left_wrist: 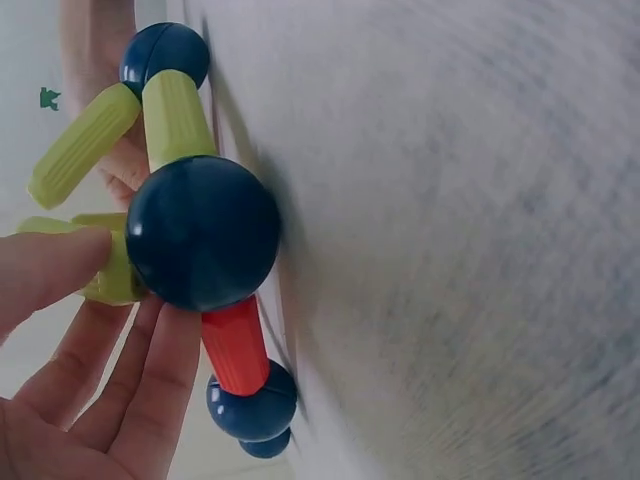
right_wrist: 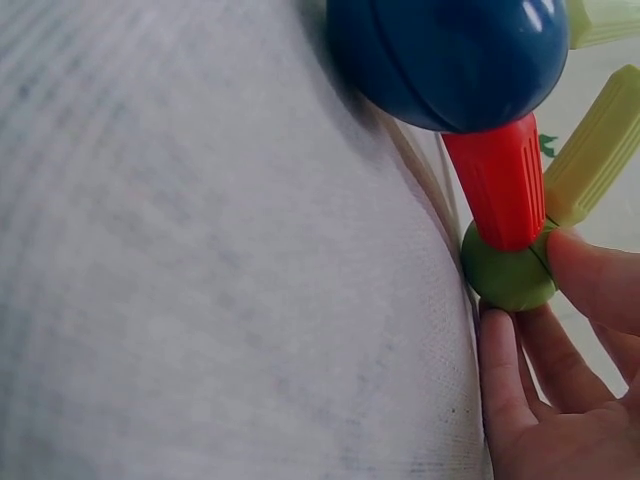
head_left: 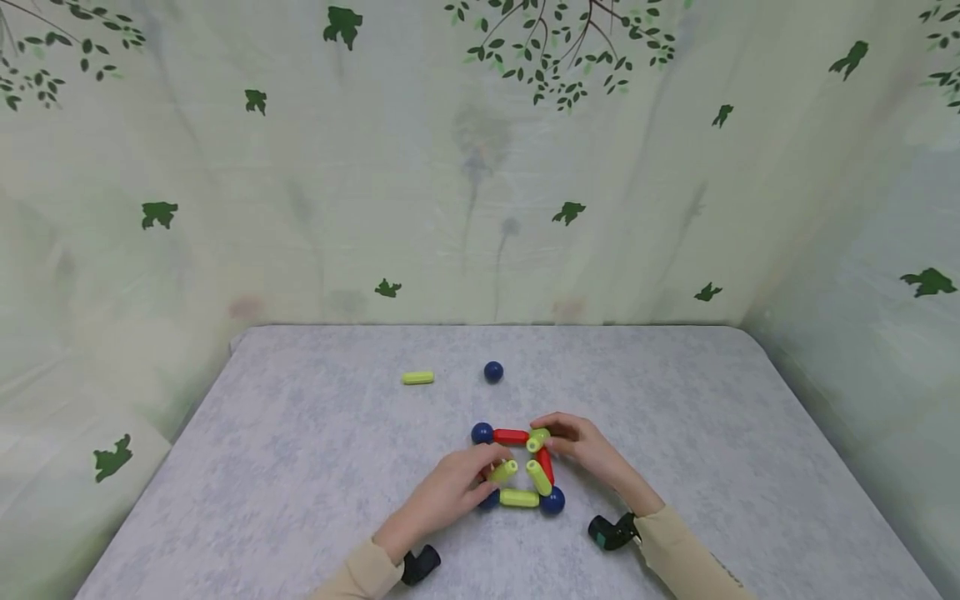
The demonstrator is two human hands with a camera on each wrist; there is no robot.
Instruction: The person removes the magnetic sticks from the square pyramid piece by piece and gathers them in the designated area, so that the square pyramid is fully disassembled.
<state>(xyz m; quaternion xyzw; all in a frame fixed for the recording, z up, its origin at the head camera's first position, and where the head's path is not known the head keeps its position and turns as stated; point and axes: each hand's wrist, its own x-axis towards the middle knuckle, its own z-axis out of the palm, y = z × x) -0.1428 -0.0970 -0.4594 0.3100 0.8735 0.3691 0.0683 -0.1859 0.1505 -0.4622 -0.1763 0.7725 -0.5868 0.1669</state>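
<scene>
A four-sided frame of rods and balls lies on the table. Blue balls mark its back left (head_left: 482, 432), front left (left_wrist: 204, 233) and front right (head_left: 552, 500) corners; a green ball (right_wrist: 508, 268) forms the back right one. Red rods (head_left: 512, 436) and a yellow-green rod (head_left: 519, 498) join the corners. My left hand (head_left: 452, 483) pinches a yellow-green rod (head_left: 502, 472) rising from the front left ball. With thumb and fingers my right hand (head_left: 581, 446) grips the green ball, from which another upright rod (right_wrist: 596, 150) rises. A third upright rod (head_left: 538, 477) leans inward from the front right ball.
Behind the frame, a loose yellow-green rod (head_left: 417, 377) and a loose blue ball (head_left: 493, 372) lie on the grey table (head_left: 315, 433). A curtain (head_left: 420, 167) with leaf prints hangs along the table's back edge. Black wrist cameras (head_left: 611, 532) sit close to the tabletop.
</scene>
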